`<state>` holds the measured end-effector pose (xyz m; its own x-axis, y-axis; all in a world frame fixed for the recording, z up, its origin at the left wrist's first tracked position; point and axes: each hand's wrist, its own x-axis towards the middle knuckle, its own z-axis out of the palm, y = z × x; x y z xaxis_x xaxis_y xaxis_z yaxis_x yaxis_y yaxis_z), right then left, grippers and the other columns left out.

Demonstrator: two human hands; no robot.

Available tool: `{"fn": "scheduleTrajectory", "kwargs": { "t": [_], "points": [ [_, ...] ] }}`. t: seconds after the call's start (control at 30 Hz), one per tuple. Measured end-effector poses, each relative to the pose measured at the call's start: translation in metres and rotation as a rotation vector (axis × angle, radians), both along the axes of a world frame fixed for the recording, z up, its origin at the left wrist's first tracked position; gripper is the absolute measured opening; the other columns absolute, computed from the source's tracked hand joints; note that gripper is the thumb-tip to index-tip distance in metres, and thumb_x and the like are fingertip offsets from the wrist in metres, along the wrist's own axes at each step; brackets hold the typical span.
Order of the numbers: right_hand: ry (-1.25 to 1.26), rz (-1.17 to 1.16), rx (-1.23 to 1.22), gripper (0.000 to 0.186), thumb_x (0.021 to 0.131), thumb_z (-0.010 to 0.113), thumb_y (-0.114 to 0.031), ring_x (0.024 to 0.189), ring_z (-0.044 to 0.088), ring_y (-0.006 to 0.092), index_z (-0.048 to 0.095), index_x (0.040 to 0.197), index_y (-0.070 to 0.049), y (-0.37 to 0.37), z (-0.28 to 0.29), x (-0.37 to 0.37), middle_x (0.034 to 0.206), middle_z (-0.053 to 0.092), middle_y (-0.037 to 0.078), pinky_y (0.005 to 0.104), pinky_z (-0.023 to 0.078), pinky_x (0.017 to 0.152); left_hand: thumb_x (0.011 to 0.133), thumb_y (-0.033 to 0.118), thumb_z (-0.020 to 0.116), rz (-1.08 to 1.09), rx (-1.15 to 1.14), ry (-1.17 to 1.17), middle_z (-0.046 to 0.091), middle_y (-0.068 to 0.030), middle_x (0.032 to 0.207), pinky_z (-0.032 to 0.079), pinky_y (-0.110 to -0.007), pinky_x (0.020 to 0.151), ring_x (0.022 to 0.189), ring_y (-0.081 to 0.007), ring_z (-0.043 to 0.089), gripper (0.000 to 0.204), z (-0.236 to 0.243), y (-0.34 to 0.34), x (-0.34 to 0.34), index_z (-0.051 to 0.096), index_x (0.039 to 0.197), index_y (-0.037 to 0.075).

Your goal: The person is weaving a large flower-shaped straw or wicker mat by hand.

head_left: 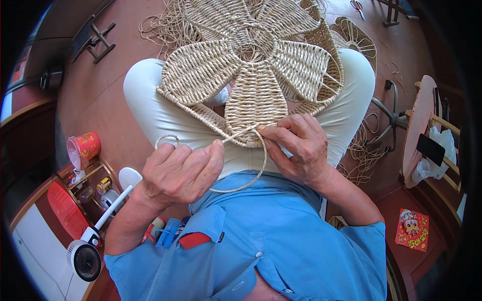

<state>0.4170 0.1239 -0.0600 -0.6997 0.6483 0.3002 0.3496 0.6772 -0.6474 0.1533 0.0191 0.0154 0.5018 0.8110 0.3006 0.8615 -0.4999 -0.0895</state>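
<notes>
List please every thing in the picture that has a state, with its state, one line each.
Woven flower piece: lying flat across the lap, unfinished at its near edge.
Cord: looped, pulled taut between both hands.
Left hand: closed, pinching the cord.
Right hand: fingers pinching the cord at the weave.
Red cup: tipped on its side.

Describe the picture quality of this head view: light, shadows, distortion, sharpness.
Head view: strong daylight falls from above on the woven flower mat and pale trousers, which look nearly washed out; the left hand and right hand are sharp, with no visible motion blur; fisheye bending curves the floor and furniture toward the rim, and the corners go black; the small fan sits in dimmer light.
</notes>
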Motion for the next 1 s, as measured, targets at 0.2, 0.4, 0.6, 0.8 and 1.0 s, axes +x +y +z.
{"fn": "scheduleTrajectory", "kwargs": {
  "t": [0.2,0.4,0.6,0.8,1.0],
  "points": [
    [-0.006,0.000,-0.013,0.037,0.081,0.085,-0.006,0.080,0.062,0.0224,0.081,0.116,-0.015,-0.001,0.007,0.000,0.091,0.068,0.001,0.0376,0.047,0.072,0.089,0.010,0.076,-0.053,-0.022,0.043,0.052,0.0074,0.074,0.030,-0.030,0.056,0.059,-0.0074,0.048,0.017,0.006,0.014,-0.007,0.077,0.106,0.009],
    [-0.043,0.010,0.020,0.043,0.081,0.085,-0.008,0.080,0.062,0.0215,0.080,0.122,-0.018,-0.001,0.007,0.000,0.092,0.069,0.000,0.0373,0.046,0.073,0.088,0.008,0.082,-0.038,-0.072,-0.032,0.045,0.0048,0.069,0.033,-0.031,0.054,0.059,-0.0107,0.045,0.028,0.005,0.014,-0.006,0.079,0.116,0.010],
    [-0.101,0.019,0.069,0.045,0.081,0.084,-0.009,0.081,0.060,0.0207,0.079,0.125,-0.020,-0.003,0.008,0.000,0.094,0.066,-0.001,0.0373,0.045,0.073,0.085,0.007,0.079,0.029,-0.222,-0.141,0.060,0.0002,0.080,0.043,-0.034,0.059,0.068,-0.0172,0.059,0.032,0.006,0.017,-0.006,0.076,0.117,0.009],
    [-0.123,0.001,0.137,0.037,0.084,0.082,-0.019,0.081,0.058,0.0196,0.077,0.121,-0.017,-0.005,0.008,-0.003,0.092,0.059,-0.001,0.0374,0.042,0.071,0.087,0.006,0.074,0.162,-0.360,-0.326,0.073,-0.0075,0.103,0.059,-0.040,0.077,0.089,-0.0267,0.073,0.037,-0.012,0.020,0.011,0.074,0.124,0.008],
    [-0.146,0.006,0.121,0.042,0.082,0.084,-0.013,0.084,0.062,0.0207,0.078,0.123,-0.018,-0.004,0.010,-0.003,0.095,0.063,0.000,0.0381,0.045,0.074,0.088,0.009,0.070,0.068,-0.372,-0.280,0.072,-0.0085,0.112,0.061,-0.037,0.079,0.095,-0.0258,0.073,0.041,-0.030,0.025,0.021,0.073,0.129,0.009]
  ]
}}
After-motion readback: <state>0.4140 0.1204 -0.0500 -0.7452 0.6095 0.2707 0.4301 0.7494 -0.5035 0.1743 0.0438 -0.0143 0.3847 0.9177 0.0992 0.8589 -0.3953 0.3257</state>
